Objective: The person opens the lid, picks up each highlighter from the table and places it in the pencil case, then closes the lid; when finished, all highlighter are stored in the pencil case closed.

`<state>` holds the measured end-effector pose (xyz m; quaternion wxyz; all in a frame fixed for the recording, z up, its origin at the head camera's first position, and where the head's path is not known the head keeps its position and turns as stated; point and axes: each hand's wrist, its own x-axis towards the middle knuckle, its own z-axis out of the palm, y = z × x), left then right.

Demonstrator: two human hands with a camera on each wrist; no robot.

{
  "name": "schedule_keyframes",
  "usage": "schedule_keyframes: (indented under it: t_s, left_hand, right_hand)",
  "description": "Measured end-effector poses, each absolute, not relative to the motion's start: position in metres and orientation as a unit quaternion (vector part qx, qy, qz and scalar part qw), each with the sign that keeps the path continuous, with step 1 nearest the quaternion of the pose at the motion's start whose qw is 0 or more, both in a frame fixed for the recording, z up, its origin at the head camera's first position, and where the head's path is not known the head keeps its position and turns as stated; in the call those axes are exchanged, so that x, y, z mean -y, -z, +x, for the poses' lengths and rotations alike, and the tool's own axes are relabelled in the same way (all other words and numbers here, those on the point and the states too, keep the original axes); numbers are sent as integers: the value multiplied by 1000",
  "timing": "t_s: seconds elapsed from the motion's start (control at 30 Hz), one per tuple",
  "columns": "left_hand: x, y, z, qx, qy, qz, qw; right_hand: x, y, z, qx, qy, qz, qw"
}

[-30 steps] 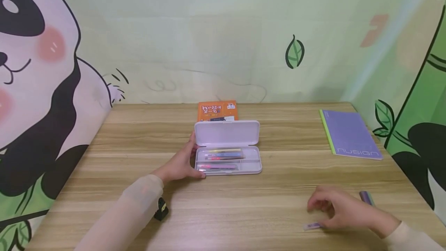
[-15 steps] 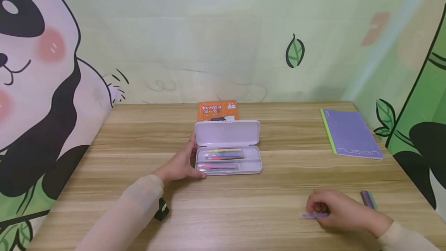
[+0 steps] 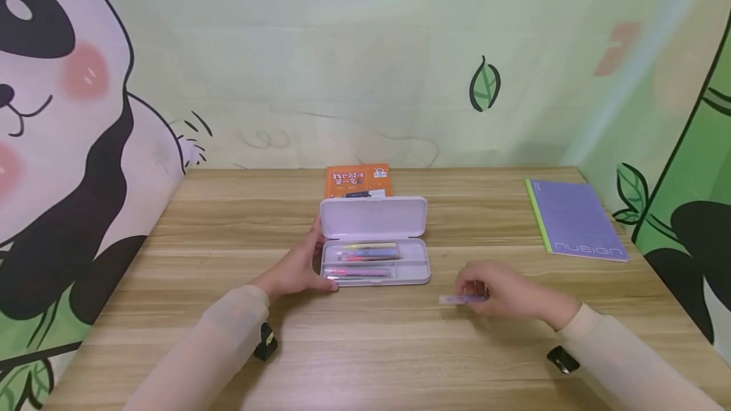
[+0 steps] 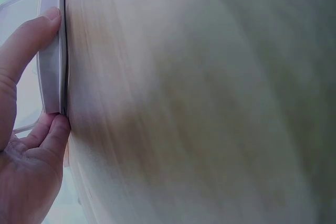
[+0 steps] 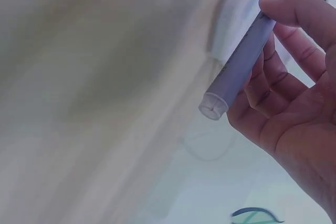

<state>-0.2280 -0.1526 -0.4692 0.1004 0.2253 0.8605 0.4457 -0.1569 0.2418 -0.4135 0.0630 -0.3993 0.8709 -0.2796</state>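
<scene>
A white pencil case [image 3: 412, 273] lies with its lid raised in the middle of the table. Several pens [image 3: 368, 252] rest in its left compartments. My left hand [image 3: 294, 265] grips the case's left end, thumb at the front edge and fingers behind; the left wrist view shows the thumb on its side wall. My right hand [image 3: 502, 287] is in the air to the right of the case, pinching a slim purple tube with clear ends [image 5: 241, 59] between thumb and fingers. In the head view the clear end of this tube points left, toward the case.
An orange book [image 3: 358, 179] lies behind the raised lid. At the right rear is a purple notebook [image 3: 577, 217] with a green spine. Black wrist devices [image 3: 265, 342] show below both sleeves. The patterned wall [image 3: 257, 81] stands behind the table [image 3: 365, 360].
My right hand has picked up the purple tube and moved left and away from me, nearer the case. The right forearm now covers the spot of the other coloured tubes. The left hand stays put.
</scene>
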Motion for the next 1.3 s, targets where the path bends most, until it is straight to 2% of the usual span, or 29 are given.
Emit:
schedule_keyframes:
  t_s: [0.33, 0.67, 1.03, 1.3]
  left_hand:
    - [153, 469, -229, -859, -447, 227, 103]
    - [153, 469, -230, -862, -443, 220, 105]
    - [154, 470, -229, -862, -443, 219, 114]
    - [155, 470, -229, -861, -442, 229, 106]
  right_hand:
    - [-188, 382, -199, -870, 269, -411, 33]
    - [-144, 364, -229, -876, 259, -401, 64]
    - [-103, 383, -257, -891, 226, -389, 62]
    - [-86, 399, -265, -895, 208, -388, 68]
